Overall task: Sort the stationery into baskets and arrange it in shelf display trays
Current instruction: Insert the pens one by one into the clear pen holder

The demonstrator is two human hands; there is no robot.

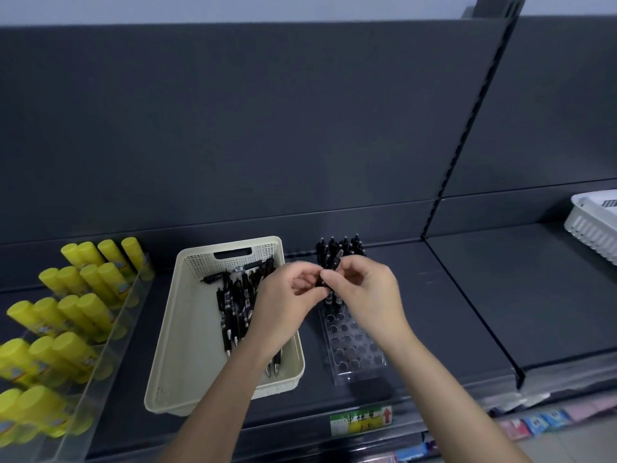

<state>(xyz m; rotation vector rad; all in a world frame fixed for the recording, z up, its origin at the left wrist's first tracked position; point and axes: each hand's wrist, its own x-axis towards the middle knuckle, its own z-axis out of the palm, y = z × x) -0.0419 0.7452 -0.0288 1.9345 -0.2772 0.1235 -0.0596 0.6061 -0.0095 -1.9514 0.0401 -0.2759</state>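
A cream basket (187,329) on the dark shelf holds several black pens (235,302). To its right lies a clear display tray (354,355) full of round holes, with several black pens (340,247) standing upright in its far rows. My left hand (283,305) and my right hand (370,295) meet above the near end of those standing pens. Both pinch one black pen (334,262) between their fingertips, its upper end poking up between the hands. The pen's lower part is hidden by my fingers.
A clear tray (110,329) at the left holds several yellow glue sticks (73,309). A white basket (594,225) sits on the shelf at the far right. A yellow-green price label (362,421) is on the shelf's front edge. Coloured packets show on a lower shelf.
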